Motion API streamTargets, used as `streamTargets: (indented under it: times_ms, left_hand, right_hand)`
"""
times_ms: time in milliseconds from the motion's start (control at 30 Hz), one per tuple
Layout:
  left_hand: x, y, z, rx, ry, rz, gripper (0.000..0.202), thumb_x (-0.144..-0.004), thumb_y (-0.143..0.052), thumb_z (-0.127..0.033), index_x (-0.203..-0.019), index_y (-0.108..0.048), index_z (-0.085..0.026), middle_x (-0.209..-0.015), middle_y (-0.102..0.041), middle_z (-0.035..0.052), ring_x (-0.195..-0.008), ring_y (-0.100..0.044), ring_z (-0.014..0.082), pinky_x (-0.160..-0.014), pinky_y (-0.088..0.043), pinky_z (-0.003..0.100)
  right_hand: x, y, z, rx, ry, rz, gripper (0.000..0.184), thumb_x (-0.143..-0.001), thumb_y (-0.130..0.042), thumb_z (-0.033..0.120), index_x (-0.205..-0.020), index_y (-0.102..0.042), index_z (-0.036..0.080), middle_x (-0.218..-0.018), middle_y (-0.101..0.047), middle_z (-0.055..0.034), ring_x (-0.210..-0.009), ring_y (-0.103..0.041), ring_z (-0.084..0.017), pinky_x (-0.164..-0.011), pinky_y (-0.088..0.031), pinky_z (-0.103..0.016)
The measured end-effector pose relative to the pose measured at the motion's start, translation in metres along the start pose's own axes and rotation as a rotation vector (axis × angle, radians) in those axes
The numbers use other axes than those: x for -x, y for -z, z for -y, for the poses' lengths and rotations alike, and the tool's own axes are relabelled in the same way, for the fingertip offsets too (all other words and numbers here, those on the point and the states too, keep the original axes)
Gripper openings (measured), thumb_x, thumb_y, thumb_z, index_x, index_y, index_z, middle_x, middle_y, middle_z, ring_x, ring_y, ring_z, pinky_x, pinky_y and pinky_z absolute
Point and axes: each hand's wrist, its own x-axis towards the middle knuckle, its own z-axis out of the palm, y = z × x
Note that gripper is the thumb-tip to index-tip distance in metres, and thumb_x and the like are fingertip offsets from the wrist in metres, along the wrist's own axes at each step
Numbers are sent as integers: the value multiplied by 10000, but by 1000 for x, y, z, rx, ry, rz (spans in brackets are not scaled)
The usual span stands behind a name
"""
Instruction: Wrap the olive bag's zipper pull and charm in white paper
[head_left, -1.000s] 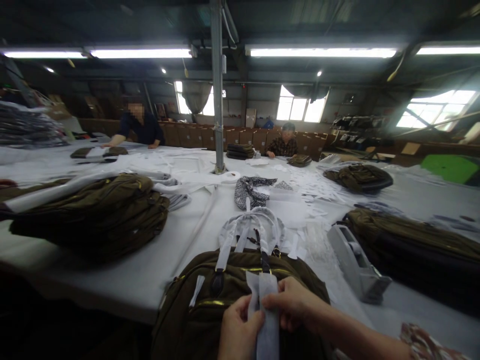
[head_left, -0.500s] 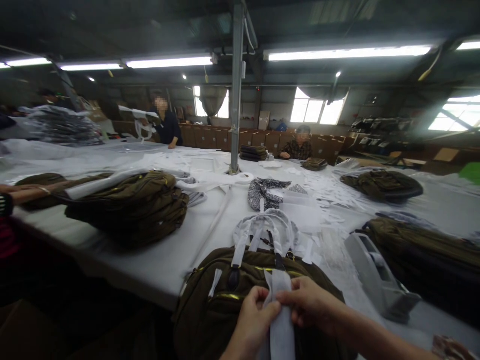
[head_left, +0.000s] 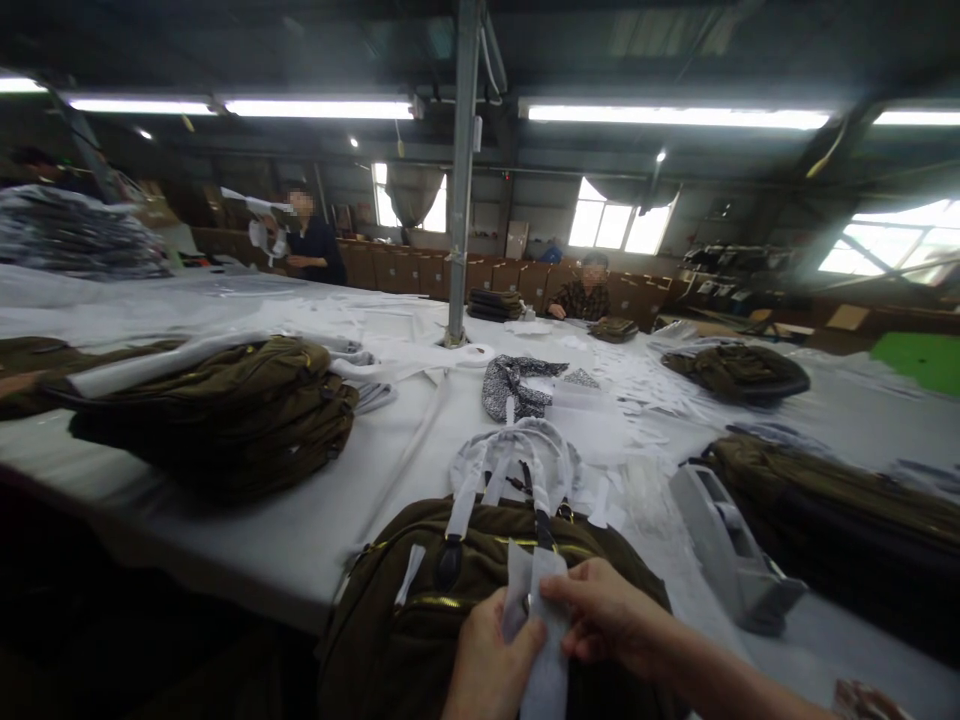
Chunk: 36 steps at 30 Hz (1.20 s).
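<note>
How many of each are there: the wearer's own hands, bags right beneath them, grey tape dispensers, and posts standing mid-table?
Own hands: 2, left hand and right hand
Olive bag beneath them: 1
Grey tape dispenser: 1
Mid-table post: 1
Total: 5

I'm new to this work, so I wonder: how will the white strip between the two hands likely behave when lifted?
The white strip is probably light, as it looks thin and slightly see-through. It may bend or crease easily: near the left hand and right hand, its upper end appears parted into thin flaps. It seems unlikely to roll, looking flat.
</note>
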Motion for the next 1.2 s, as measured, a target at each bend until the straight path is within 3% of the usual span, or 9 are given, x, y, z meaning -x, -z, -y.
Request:
streamTargets:
  times_ms: [133, 300, 633, 767, 933, 1100, 1200]
  left_hand:
    - [4, 13, 6, -153, -38, -20, 361, -641, -648, -386, -898, -685, -136, -890, -707, 74, -886, -611, 260, -752, -460, 259]
    - [1, 22, 24, 25, -9, 59, 378, -696, -592, -371, -931, -671, -85, -846, -706, 90, -829, -620, 252, -748, -465, 292]
    - [-9, 5, 13, 221, -1, 120, 331, -706, -585, -299, -933, -672, -74, -782, -701, 82, -706, -613, 207, -673, -454, 280]
    - [-13, 0, 24, 362, 57, 125, 353, -676, -640, -342, -906, -672, -76, -752, -694, 86, -681, -609, 191, -637, -439, 258]
    - [-16, -9, 40, 395, 116, 12, 404, -602, -684, -318, -922, -656, -74, -615, -665, 56, -573, -587, 177, -558, -436, 251]
    - [-8, -13, 31, 280, -6, -41, 381, -678, -542, -256, -1003, -664, -100, -901, -711, 82, -785, -620, 208, -715, -466, 261]
    - [-3, -16, 32, 179, 4, -91, 414, -692, -532, -271, -1052, -653, -106, -1052, -677, 92, -998, -582, 252, -854, -442, 280]
  right_hand:
    - [-3, -8, -1, 121, 17, -41, 198, -745, -533, 286, -644, -566, 119, -388, -518, 17, -272, -440, -49, -255, -314, -102]
    - [-5, -13, 1, 165, 12, -99, 180, -725, -516, 234, -575, -525, 136, -362, -478, 33, -269, -433, -58, -238, -293, -114]
    - [-4, -20, 5, 301, 5, -190, 157, -702, -475, 190, -564, -538, 146, -287, -433, 42, -219, -343, -56, -233, -252, -130]
    - [-10, -21, -2, 338, 44, -220, 149, -677, -486, 194, -536, -520, 160, -267, -406, 50, -216, -348, -70, -224, -239, -145]
    - [-10, -19, -4, 268, 8, -211, 63, -664, -483, 195, -630, -529, 169, -294, -423, 63, -235, -388, -81, -229, -254, -142]
    - [-10, -15, -6, 210, 59, -230, 28, -643, -512, 180, -616, -514, 171, -303, -338, 103, -214, -297, -53, -221, -173, -144]
    - [-11, -16, -5, 235, 70, -233, 25, -635, -534, 186, -621, -519, 171, -307, -367, 94, -227, -331, -65, -222, -206, -147]
